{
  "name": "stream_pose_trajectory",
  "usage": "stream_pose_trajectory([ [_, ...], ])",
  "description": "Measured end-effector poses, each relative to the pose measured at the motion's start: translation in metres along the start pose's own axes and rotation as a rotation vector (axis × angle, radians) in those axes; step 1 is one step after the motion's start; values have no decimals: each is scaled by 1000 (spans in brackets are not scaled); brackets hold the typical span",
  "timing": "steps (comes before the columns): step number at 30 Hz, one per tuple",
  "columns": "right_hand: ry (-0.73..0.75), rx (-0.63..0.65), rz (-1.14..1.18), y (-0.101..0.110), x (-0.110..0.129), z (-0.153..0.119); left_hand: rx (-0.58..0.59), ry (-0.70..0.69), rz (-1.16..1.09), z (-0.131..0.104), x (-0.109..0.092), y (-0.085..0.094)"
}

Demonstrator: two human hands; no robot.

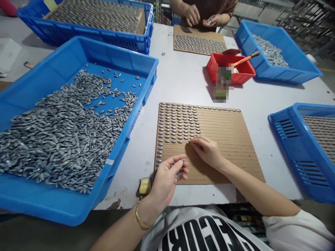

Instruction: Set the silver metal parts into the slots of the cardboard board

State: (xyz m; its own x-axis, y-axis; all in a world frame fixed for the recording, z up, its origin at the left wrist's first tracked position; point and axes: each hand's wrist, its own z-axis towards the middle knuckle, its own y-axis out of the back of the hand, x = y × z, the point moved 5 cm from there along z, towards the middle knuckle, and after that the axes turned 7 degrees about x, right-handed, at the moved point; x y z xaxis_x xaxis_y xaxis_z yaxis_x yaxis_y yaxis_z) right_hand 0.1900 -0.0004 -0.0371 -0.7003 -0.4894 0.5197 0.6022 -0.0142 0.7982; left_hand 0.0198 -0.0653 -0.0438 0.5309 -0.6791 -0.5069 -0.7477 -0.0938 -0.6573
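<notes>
A brown cardboard board (225, 139) with ruled grooves lies in front of me. Small grey spindle-shaped pieces (172, 120) sit in rows over its left part, with a line of them along the top edge and another down the left edge. My left hand (167, 177) is curled, palm up, around several of the same pieces above the board's lower left. My right hand (206, 150) is pinched, its fingertips at the board by the right end of the lowest long row. Whatever is between those fingertips is hidden.
On the left stands a blue tray (146, 62) heaped with loose pieces. Blue crates (285, 139) flank the board and fill the back left. A red bin (243, 69) with an orange-handled tool is beyond it. Across the table, a person's hands (193, 15) work over another board (180, 31).
</notes>
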Motion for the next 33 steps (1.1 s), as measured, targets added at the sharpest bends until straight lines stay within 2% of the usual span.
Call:
stream_pose_trajectory([
  [7, 34, 68, -27, -10, 3, 4, -10, 2, 1, 0, 0, -1],
  [14, 10, 83, -69, -17, 4, 6, 11, 2, 29, 1, 2, -2],
  [24, 44, 132, -287, -16, 12, 7, 1, 4, 17, 0, 2, -2],
  [33, 17, 167, -252, -17, 11, 9, -43, -7, -17, 1, 2, 0],
])
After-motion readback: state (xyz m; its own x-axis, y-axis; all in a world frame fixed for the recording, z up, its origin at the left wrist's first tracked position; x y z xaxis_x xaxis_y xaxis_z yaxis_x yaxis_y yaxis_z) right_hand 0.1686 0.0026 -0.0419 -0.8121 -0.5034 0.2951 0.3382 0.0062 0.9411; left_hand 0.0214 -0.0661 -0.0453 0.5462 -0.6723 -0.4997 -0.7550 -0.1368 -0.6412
